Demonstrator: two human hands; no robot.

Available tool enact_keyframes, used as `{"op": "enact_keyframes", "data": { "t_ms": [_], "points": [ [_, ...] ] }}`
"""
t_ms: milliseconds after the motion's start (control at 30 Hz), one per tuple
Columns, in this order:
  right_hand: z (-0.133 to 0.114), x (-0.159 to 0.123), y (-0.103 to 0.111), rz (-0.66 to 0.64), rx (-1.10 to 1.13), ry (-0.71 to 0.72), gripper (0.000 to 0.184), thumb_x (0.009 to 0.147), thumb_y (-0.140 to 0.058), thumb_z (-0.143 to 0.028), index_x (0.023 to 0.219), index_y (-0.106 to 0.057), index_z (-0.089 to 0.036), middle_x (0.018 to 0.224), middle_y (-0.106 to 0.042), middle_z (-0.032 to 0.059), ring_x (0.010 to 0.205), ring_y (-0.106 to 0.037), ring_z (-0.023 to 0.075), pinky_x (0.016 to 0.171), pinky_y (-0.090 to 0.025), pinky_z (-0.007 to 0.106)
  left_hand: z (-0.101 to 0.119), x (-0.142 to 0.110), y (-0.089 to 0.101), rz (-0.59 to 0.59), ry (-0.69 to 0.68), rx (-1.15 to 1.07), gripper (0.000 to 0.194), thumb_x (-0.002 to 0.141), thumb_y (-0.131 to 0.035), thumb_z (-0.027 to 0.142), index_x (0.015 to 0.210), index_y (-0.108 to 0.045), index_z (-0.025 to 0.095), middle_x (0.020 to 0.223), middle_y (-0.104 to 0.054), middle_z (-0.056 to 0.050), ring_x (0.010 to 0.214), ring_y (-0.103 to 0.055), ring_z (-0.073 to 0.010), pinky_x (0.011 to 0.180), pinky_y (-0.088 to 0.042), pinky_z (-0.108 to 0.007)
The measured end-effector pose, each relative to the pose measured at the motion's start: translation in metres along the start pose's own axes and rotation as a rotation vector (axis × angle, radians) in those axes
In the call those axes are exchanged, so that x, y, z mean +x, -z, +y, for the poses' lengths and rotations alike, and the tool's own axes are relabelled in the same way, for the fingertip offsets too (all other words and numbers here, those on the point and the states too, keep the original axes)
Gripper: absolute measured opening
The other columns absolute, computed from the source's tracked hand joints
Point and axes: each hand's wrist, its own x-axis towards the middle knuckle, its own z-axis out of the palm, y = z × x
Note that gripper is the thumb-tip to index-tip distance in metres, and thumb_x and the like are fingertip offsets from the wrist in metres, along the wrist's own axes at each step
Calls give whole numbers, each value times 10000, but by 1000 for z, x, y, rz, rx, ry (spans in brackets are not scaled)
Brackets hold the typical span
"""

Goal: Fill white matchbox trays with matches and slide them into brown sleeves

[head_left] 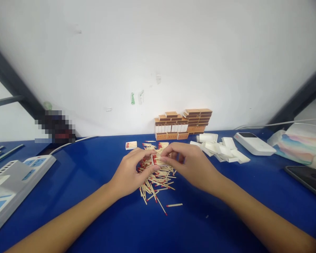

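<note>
Between thumb and fingers, my left hand (133, 172) grips a small white matchbox tray (152, 160) with red-headed matches in it. My right hand (191, 163) is at the tray's right side, thumb and forefinger pinched together; what they hold is mostly hidden, though match sticks show right beside the fingertips. Under both hands spreads a loose pile of matches (159, 181) on the blue table. One match (174, 205) lies apart toward me. Behind my left hand sits another white tray (131, 145) filled with matches.
Stacked matchboxes (184, 123) stand against the white wall. White empty trays (221, 147) are heaped to the right, beside a white device (254, 143), a patterned plastic packet (300, 142) and a dark phone (308, 180). A power strip (18, 186) lies at left, with green pencils (5, 154) behind.
</note>
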Motion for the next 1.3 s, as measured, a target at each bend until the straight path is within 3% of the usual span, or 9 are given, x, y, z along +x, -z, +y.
{"op": "enact_keyframes", "data": {
  "t_ms": [433,867,1067,1300],
  "points": [
    [6,-1,3,-59,-129,120,102,975,-646,-212,876,-671,-204,878,-578,17,723,-525,132,664,-417,290,-1,0,1,-7,-38,24,378,937,-752,383,1265,-675,210,979,-713,-57,871,-650,-197,801,-548,-356],
    [7,0,6,-7,-242,210,152,1003,-551,-208,870,-624,-207,853,-596,43,729,-544,158,646,-409,307,0,-2,1,-38,-34,21,362,946,-743,377,1264,-676,219,993,-714,-62,882,-657,-203,808,-553,-363],
    [9,-2,3,-58,-268,193,162,1005,-556,-200,853,-609,-200,865,-598,36,704,-528,139,633,-394,296,-2,-1,0,-23,-40,23,374,947,-741,378,1276,-666,217,985,-709,-64,880,-655,-205,807,-551,-365],
    [11,-1,7,-46,-297,210,115,1024,-538,-225,968,-635,-203,900,-619,45,745,-548,157,660,-407,308,-1,-1,2,-10,-3,21,368,946,-742,373,1270,-672,214,999,-709,-58,882,-653,-196,809,-545,-357]
  ]
}}
